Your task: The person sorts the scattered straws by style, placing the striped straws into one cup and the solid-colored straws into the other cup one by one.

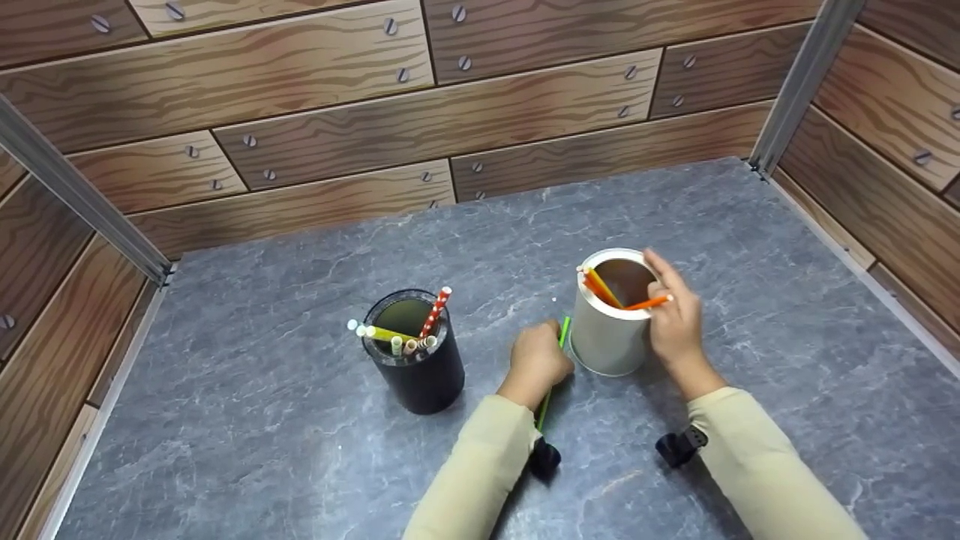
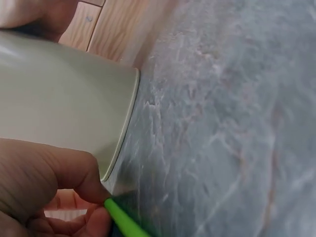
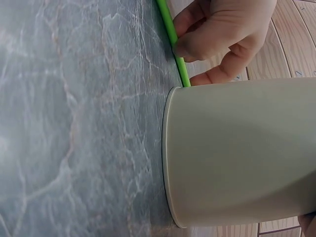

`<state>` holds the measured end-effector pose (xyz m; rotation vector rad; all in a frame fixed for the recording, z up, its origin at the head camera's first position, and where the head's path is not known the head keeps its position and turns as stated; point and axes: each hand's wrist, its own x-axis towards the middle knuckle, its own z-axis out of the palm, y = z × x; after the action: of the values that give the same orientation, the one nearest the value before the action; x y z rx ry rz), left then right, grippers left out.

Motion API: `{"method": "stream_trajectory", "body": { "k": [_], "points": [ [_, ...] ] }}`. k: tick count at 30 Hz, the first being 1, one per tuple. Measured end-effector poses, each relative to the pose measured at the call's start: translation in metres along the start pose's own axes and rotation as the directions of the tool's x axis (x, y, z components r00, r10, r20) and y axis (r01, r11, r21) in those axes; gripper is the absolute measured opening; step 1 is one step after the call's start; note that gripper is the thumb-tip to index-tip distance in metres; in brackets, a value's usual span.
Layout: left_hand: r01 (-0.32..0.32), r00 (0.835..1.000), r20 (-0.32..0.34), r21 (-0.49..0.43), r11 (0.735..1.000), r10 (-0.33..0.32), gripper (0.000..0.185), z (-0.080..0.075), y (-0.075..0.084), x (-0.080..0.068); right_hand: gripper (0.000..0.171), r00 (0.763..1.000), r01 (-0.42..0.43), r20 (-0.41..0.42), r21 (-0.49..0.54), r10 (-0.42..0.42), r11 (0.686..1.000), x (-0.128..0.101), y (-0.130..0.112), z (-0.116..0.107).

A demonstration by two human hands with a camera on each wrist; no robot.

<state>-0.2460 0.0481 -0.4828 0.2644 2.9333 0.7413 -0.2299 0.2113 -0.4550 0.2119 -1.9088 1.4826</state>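
My left hand (image 1: 538, 361) pinches a green straw (image 2: 123, 219) between thumb and fingertips, low over the table beside the white canister. In the right wrist view the green straw (image 3: 173, 42) runs along the tabletop close to the canister's base. The white canister (image 1: 611, 349) stands upright, with several orange and yellow straws (image 1: 602, 287) leaning inside it. At its right side my right hand (image 1: 679, 330) grips the canister near the rim, one finger stretched along the edge. An orange straw (image 1: 649, 303) pokes out over the rim beside that hand.
A black cup (image 1: 427, 379) stands upright left of my left hand, holding several patterned straws, among them a red dotted straw (image 1: 436, 311). Underneath lies a grey marbled tabletop (image 1: 262, 390). Wood-patterned panels (image 1: 337, 127) wall in the back and both sides.
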Motion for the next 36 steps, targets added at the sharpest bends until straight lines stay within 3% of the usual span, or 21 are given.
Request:
{"method": "stream_trajectory", "body": {
  "k": [3, 6, 12, 17, 20, 25, 36],
  "points": [
    [-0.022, 1.000, -0.019, 0.043, 0.999, 0.023, 0.024, 0.001, -0.001, -0.001, 0.038, 1.000, 0.005, 0.008, -0.004, -0.005, 1.000, 0.000, 0.000, 0.001],
    [-0.015, 1.000, -0.016, 0.009, 1.000, 0.015, 0.025, 0.000, -0.002, -0.001, 0.038, 1.000, 0.010, 0.008, -0.008, -0.010, 1.000, 0.000, 0.000, 0.002],
    [0.047, 0.998, 0.036, -0.141, 0.989, -0.042, 0.027, -0.005, -0.006, 0.002, 0.037, 1.000, -0.003, -0.002, -0.023, 0.003, 1.000, 0.001, 0.001, 0.002],
    [0.105, 0.994, 0.065, -0.311, 0.944, -0.089, 0.029, -0.007, -0.013, 0.003, 0.037, 1.000, -0.012, -0.003, -0.031, 0.012, 0.999, 0.001, 0.001, 0.001],
    [0.147, 0.989, 0.094, -0.446, 0.883, -0.117, 0.027, -0.007, -0.017, 0.001, 0.038, 1.000, -0.020, -0.005, -0.016, 0.020, 1.000, 0.001, 0.001, 0.000],
    [0.217, 0.976, 0.164, -0.661, 0.719, -0.143, 0.026, -0.004, -0.021, -0.001, 0.038, 0.999, -0.045, 0.002, 0.003, 0.045, 0.999, 0.002, 0.002, -0.001],
    [0.231, 0.973, 0.195, -0.847, 0.479, -0.126, 0.031, -0.001, -0.030, -0.008, 0.037, 1.000, -0.023, 0.002, -0.010, 0.023, 1.000, 0.000, 0.001, 0.000]
  ]
}}
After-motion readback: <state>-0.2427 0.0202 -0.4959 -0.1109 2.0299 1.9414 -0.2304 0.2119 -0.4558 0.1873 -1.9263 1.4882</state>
